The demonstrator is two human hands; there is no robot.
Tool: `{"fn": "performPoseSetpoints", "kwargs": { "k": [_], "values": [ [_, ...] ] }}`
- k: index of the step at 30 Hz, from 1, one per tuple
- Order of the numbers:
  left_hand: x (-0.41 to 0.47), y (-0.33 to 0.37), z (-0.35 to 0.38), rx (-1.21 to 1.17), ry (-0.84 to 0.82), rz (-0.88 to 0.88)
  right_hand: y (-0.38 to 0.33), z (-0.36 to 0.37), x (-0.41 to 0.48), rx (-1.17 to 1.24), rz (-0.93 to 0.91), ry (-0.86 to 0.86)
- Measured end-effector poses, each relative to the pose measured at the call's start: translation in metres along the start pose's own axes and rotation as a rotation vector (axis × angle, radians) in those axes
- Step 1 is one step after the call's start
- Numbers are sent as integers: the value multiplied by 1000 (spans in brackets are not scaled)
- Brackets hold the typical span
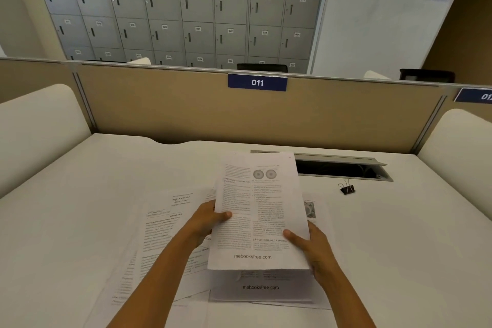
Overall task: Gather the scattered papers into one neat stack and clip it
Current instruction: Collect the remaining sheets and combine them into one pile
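White papers carry black print. A black binder clip lies at two o'clock from them, a tan partition at twelve.

Shared office or study hall, numbered grey lockers along the back wall, tan cubicle partition with blue seat plate "011", white worktop with cable hatch, whiteboard

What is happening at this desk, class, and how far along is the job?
A person holds a bundle of papers with both hands, the left hand on its left edge and the right hand on its lower right side, raised over the desk. More loose sheets lie spread on the desk under and to the left of it. The binder clip sits untouched to the right, so nothing is clipped yet.
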State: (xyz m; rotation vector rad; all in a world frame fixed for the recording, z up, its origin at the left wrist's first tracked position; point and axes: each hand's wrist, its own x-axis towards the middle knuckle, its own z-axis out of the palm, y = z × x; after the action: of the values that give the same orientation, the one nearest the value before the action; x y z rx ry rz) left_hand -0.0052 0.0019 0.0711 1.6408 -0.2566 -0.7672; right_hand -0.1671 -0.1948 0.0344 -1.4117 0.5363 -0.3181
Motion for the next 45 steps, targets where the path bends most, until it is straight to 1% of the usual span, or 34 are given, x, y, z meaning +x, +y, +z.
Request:
{"fn": "performPoseSetpoints", "kwargs": {
  "k": [2, 3, 4, 6, 7, 8, 10, 11, 14, 16, 19, 21, 24, 27, 31, 32, 34, 35, 37, 39, 42, 45],
  "values": [
    [4, -4, -1, -49, 99, 21, 3, -3, 1, -13, -38, 70],
    [6, -8, -3, -50, 182, 45, 5, -5, 2, -15, -54, 104],
    [9, -12, -6, 6, 294, 88, 6, -8, 2, -16, -67, 139],
    [14, -22, -16, 282, 521, 152, 10, -15, 4, -20, -86, 202],
    [16, -27, -22, 436, 604, 135, 13, -19, 4, -13, -95, 231],
    [17, -33, -28, 575, 657, 83, 15, -22, 5, -8, -98, 262],
    [16, -41, -37, 737, 661, -54, 21, -29, 6, -20, -100, 314],
    [15, -45, -40, 757, 642, -94, 24, -31, 7, -37, -104, 335],
    [17, -50, -47, 731, 624, -128, 30, -36, 8, -104, -114, 374],
    [20, -48, -50, 640, 604, -129, 32, -35, 9, -133, -121, 371],
    [19, -43, -51, 441, 602, -100, 35, -36, 11, -178, -132, 371],
    [14, -42, -50, 418, 627, -54, 36, -36, 12, -190, -135, 367],
    [2, -43, -47, 403, 711, 1, 36, -37, 11, -196, -132, 368],
    [-14, -52, -49, 348, 793, -5, 37, -37, 11, -194, -139, 356],
    [-32, -71, -62, 306, 887, -134, 38, -38, 11, -209, -145, 354],
    [-37, -75, -67, 337, 912, -185, 39, -38, 11, -213, -146, 353],
    [-45, -80, -73, 482, 955, -284, 38, -37, 11, -226, -149, 351],
    [-48, -81, -75, 538, 976, -306, 39, -37, 11, -238, -151, 348],
    [-53, -80, -78, 566, 1000, -307, 39, -37, 10, -264, -153, 344],
    [-54, -78, -80, 545, 994, -313, 40, -37, 10, -288, -157, 341],
    [-53, -70, -85, 526, 969, -380, 40, -38, 10, -315, -164, 341],
    [-50, -63, -94, 460, 899, -424, 41, -38, 11, -323, -163, 336]
  ]
}}
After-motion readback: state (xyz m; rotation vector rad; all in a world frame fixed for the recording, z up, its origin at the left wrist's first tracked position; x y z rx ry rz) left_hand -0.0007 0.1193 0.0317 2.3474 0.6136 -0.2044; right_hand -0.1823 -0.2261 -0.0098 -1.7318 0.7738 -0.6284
